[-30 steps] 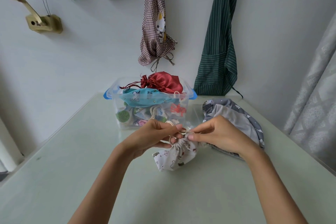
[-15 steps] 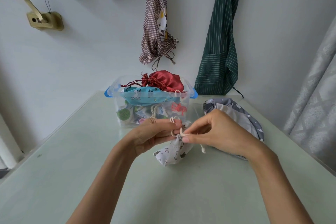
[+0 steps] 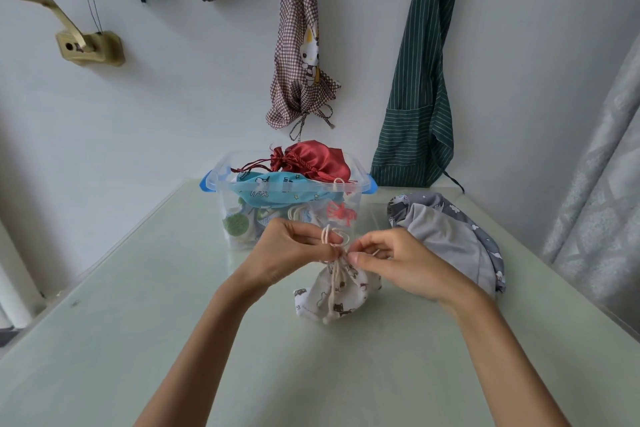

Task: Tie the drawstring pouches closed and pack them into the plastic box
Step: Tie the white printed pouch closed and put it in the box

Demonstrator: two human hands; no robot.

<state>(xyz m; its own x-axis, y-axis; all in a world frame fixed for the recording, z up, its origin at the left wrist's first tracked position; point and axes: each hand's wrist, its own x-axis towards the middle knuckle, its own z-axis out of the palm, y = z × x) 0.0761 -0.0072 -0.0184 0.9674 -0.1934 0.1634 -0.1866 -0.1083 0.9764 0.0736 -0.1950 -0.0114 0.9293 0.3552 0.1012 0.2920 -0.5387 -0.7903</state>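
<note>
The white printed pouch [image 3: 337,291] sits on the table [image 3: 138,340] just in front of the plastic box [image 3: 287,204], which lies at twelve o'clock. The left hand [image 3: 294,253] pinches the cord [image 3: 334,241] loop at the gathered neck; the right hand [image 3: 398,262] pinches the other strand at three o'clock. If either pinch slips, the half-made knot likely loosens and the neck reopens.
</note>
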